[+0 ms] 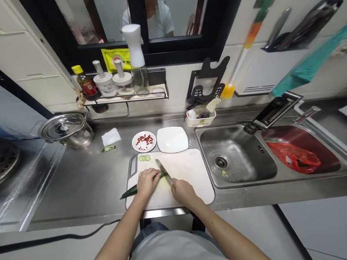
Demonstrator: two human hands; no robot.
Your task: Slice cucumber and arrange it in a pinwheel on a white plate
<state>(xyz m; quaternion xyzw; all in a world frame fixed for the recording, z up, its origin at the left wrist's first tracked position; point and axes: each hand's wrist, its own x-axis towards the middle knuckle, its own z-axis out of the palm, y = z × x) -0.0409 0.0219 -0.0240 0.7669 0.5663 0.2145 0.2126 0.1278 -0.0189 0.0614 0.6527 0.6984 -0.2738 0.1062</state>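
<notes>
A dark green cucumber [130,192] lies across the white cutting board [195,180], its tip reaching past the board's left edge. My left hand [147,182] is closed over the cucumber, close to its right end. In my right hand [183,192] is the handle of a kitchen knife [163,170], its blade pointing away from me and set at the cucumber's cut end. A few round cucumber slices [144,158] rest near the board's top left corner.
Behind the board stand a plate of chopped red pieces [144,142] and a white plate [172,139]. On the right is a double sink [240,154] with a red plastic bag [294,157]. A lidded steel pot [77,136] sits at left, below a condiment shelf [157,93].
</notes>
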